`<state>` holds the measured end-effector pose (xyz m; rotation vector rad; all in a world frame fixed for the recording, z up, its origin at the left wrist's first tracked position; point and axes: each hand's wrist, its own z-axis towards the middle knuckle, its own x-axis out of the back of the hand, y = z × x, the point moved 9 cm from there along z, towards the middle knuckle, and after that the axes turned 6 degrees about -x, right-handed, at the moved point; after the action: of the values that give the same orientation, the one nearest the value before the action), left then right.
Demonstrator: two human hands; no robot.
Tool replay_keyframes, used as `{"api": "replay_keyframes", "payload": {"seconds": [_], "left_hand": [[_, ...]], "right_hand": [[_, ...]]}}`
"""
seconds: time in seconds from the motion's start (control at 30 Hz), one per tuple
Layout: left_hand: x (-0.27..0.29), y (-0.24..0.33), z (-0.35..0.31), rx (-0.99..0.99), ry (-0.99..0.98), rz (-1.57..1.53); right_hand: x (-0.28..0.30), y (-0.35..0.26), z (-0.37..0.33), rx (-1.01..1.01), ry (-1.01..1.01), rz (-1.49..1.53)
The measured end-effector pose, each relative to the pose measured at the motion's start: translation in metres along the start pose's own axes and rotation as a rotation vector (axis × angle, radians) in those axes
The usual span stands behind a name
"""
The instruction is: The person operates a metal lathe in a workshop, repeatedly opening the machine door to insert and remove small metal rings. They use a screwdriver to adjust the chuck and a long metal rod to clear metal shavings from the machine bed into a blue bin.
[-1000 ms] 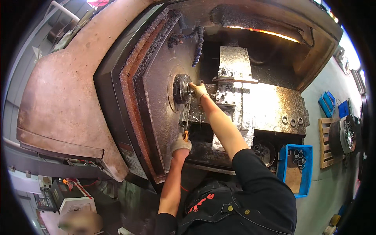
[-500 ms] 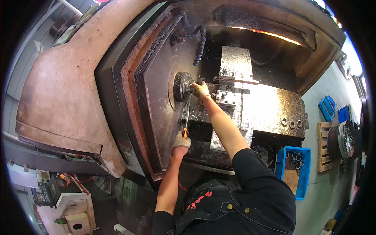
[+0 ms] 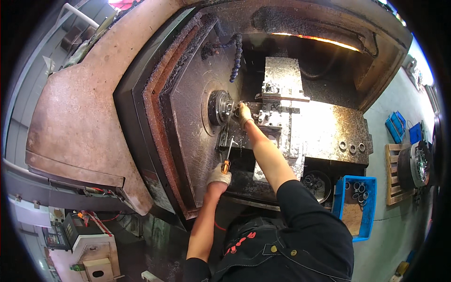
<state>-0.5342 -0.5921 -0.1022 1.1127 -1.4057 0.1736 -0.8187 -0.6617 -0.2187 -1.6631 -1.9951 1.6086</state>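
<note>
My left hand (image 3: pixel 219 176), in a pale work glove, is wrapped round the orange-and-black handle of a screwdriver (image 3: pixel 226 165). Its thin shaft points up and slightly right, below the chuck (image 3: pixel 220 108) of a lathe. My gloved right hand (image 3: pixel 244 115) is just right of the chuck, apart from it, with fingers closed on what looks like a small metal ring (image 3: pixel 237 113). The fingers partly hide that piece. Beside my right hand is the tool post (image 3: pixel 270 117) with its bolts.
Several metal rings (image 3: pixel 352 148) stand on the flat carriage cover (image 3: pixel 324 124). A blue bin (image 3: pixel 368 221) at right holds more rings. A round pan (image 3: pixel 315 185) sits below the bed. A segmented coolant hose (image 3: pixel 236 58) hangs above the chuck. Further right is a wooden pallet (image 3: pixel 393 188).
My right hand has drawn back from the chuck, a little right and down. My left hand has lowered slightly, and the screwdriver's shaft has moved away from the chuck.
</note>
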Motion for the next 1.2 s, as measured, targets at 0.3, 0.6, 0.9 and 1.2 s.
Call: {"api": "replay_keyframes", "payload": {"seconds": [0.3,0.6,0.9,1.2], "left_hand": [[-0.022,-0.005,0.003,-0.043,-0.088,-0.273],[-0.006,-0.011,0.013,-0.01,0.002,-0.182],[0.018,0.005,0.028,0.022,0.067,-0.016],[0.008,0.011,0.015,0.007,0.034,-0.111]], "right_hand": [[0.012,0.017,0.012,-0.038,-0.2,0.14],[0.005,0.005,0.007,0.177,-0.203,-0.032],[-0.005,-0.004,-0.025,0.151,-0.137,0.046],[-0.005,-0.012,-0.032,0.209,-0.012,-0.114]]}}
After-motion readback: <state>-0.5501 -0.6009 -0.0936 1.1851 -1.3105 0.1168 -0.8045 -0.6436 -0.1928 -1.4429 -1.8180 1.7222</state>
